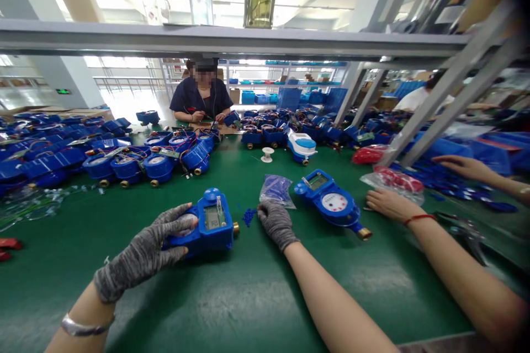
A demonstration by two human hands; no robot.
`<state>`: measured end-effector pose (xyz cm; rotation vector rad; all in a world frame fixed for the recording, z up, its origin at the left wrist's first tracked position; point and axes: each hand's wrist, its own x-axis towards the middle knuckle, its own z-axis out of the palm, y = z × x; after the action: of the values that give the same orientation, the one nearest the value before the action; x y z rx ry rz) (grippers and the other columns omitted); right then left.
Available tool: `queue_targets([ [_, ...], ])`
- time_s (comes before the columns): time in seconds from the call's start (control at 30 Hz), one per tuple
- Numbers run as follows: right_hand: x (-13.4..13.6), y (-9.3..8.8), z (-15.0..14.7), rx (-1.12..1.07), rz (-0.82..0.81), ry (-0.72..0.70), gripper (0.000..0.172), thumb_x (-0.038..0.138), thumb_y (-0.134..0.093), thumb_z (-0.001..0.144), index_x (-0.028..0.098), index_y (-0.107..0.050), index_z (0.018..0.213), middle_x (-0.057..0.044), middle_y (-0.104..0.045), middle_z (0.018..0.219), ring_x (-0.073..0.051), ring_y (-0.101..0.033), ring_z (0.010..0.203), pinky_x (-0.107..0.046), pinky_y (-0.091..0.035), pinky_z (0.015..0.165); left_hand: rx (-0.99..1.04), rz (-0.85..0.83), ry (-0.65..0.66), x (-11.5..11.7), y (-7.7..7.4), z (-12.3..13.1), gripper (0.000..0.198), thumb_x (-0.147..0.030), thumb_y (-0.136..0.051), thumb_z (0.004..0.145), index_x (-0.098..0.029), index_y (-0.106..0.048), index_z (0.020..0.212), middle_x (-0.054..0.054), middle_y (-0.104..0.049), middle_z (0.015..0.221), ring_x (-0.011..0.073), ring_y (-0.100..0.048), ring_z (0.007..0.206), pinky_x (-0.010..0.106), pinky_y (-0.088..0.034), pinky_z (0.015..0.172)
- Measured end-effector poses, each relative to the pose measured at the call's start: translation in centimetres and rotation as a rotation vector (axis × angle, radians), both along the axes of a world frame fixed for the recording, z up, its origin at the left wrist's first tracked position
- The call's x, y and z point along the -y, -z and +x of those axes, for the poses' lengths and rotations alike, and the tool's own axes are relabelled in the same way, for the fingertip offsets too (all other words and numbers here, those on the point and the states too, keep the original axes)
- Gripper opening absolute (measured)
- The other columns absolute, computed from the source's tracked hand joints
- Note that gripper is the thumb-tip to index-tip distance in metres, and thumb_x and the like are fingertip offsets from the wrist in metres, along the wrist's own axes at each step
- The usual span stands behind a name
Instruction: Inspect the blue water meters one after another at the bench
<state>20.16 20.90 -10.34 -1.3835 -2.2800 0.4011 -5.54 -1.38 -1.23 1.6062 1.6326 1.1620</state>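
Observation:
My left hand [155, 240], in a grey glove with bare fingertips, is wrapped round a blue water meter [215, 220]. The meter has a small display and a brass fitting at its right end. My right hand [276, 223], gloved the same way, is curled at the edge of a small pile of tiny blue parts [249, 217]. Its fingertips point down and are partly hidden, so what they pinch does not show. Just behind it lies a clear bag of blue parts [276, 190]. A second blue water meter [331, 201] lies to its right, dial up.
Many blue meters [157, 168] with wires crowd the back and left. A white spool [267, 155] and a white-and-blue meter [301, 146] stand behind. At right, a co-worker's hands [391, 204] reach in by red bags [399, 179]. A shelf [232, 36] crosses above; another person [201, 94] sits opposite.

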Motion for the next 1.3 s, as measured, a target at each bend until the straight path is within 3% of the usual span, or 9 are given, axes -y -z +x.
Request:
queue_targets([
  [0.13, 0.2, -0.1, -0.1, 0.011, 0.009, 0.019, 0.022, 0.021, -0.050, 0.087, 0.015, -0.070, 0.094, -0.010, -0.068, 0.097, -0.020, -0.058, 0.091, -0.030, -0.042, 0.086, 0.208, -0.006, 0.040, -1.5, 0.2, -0.7, 0.028, -0.036, -0.072, 0.077, -0.028, -0.074, 0.103, 0.006, -0.049, 0.142, 0.0337, -0.032, 0.139, 0.049, -0.031, 0.115],
  [0.2, 0.1, -0.3, 0.1, 0.018, 0.006, 0.006, 0.021, 0.021, -0.051, 0.086, 0.016, -0.070, 0.094, -0.009, -0.068, 0.096, -0.020, -0.058, 0.089, -0.028, -0.042, 0.084, 0.369, 0.018, -0.110, -2.5, 1.4, 0.1, 0.026, -0.038, -0.073, 0.077, -0.025, -0.073, 0.099, 0.006, -0.050, 0.141, 0.0321, -0.040, 0.135, 0.044, -0.035, 0.112],
  [0.27, 0.1, -0.5, 0.2, 0.022, 0.004, -0.007, 0.021, 0.021, -0.052, 0.086, 0.016, -0.069, 0.096, -0.009, -0.068, 0.098, -0.019, -0.059, 0.090, -0.027, -0.042, 0.085, 0.460, 0.083, -0.313, -3.4, 2.6, 1.0, 0.037, -0.042, -0.074, 0.076, -0.025, -0.069, 0.108, 0.007, -0.055, 0.135, 0.0301, -0.050, 0.126, 0.041, -0.041, 0.106],
  [0.33, 0.0, -0.6, 0.2, 0.028, 0.001, -0.016, 0.022, 0.020, -0.052, 0.085, 0.016, -0.069, 0.099, -0.009, -0.068, 0.101, -0.019, -0.059, 0.093, -0.027, -0.041, 0.086, 0.495, 0.106, -0.422, -4.1, 3.4, 1.6, 0.051, -0.047, -0.074, 0.075, -0.025, -0.061, 0.119, 0.007, -0.059, 0.128, 0.0287, -0.057, 0.115, 0.039, -0.047, 0.097],
  [0.5, 0.2, -0.7, 0.2, 0.062, -0.024, -0.033, 0.022, 0.023, -0.053, 0.086, 0.016, -0.071, 0.097, -0.010, -0.068, 0.103, -0.021, -0.060, 0.094, -0.029, -0.042, 0.084, 0.569, 0.065, -0.340, -5.3, 2.5, 0.8, 0.056, -0.047, -0.080, 0.067, -0.018, -0.065, 0.112, 0.011, -0.066, 0.117, 0.0291, -0.062, 0.104, 0.035, -0.051, 0.085],
  [0.7, 0.2, 0.0, 0.1, 0.039, -0.004, -0.017, 0.023, 0.025, -0.054, 0.086, 0.017, -0.071, 0.100, -0.009, -0.068, 0.103, -0.020, -0.060, 0.095, -0.028, -0.042, 0.084, 0.659, 0.003, -0.191, -7.0, 1.6, -0.7, 0.053, -0.040, -0.086, 0.059, -0.012, -0.070, 0.102, 0.017, -0.067, 0.115, 0.0336, -0.064, 0.101, 0.041, -0.053, 0.084],
  [0.93, 0.1, -0.3, 0.1, 0.078, 0.035, -0.001, 0.022, 0.025, -0.051, 0.087, 0.017, -0.070, 0.094, -0.010, -0.068, 0.098, -0.021, -0.059, 0.090, -0.029, -0.043, 0.082, 0.705, 0.062, -0.367, -6.7, 3.0, -0.1, 0.047, -0.040, -0.082, 0.066, -0.015, -0.066, 0.103, 0.009, -0.070, 0.103, 0.0235, -0.066, 0.088, 0.033, -0.054, 0.076],
  [1.1, 0.2, -0.6, 0.5, 0.129, 0.072, -0.057, 0.021, 0.023, -0.051, 0.086, 0.016, -0.069, 0.094, -0.012, -0.068, 0.100, -0.023, -0.059, 0.092, -0.030, -0.042, 0.084, 0.674, 0.028, -0.355, -6.1, 2.5, -0.1, 0.057, -0.041, -0.086, 0.061, -0.015, -0.067, 0.108, 0.011, -0.070, 0.106, 0.0264, -0.066, 0.091, 0.036, -0.054, 0.079],
  [1.3, 0.0, -0.5, 0.8, 0.021, -0.008, -0.028, 0.022, 0.018, -0.052, 0.084, 0.017, -0.070, 0.098, -0.009, -0.069, 0.100, -0.020, -0.060, 0.091, -0.028, -0.043, 0.085, 0.622, 0.025, -0.296, -6.2, 2.6, -0.7, 0.051, -0.040, -0.082, 0.066, -0.015, -0.068, 0.108, 0.012, -0.068, 0.114, 0.0269, -0.064, 0.102, 0.032, -0.053, 0.084],
])
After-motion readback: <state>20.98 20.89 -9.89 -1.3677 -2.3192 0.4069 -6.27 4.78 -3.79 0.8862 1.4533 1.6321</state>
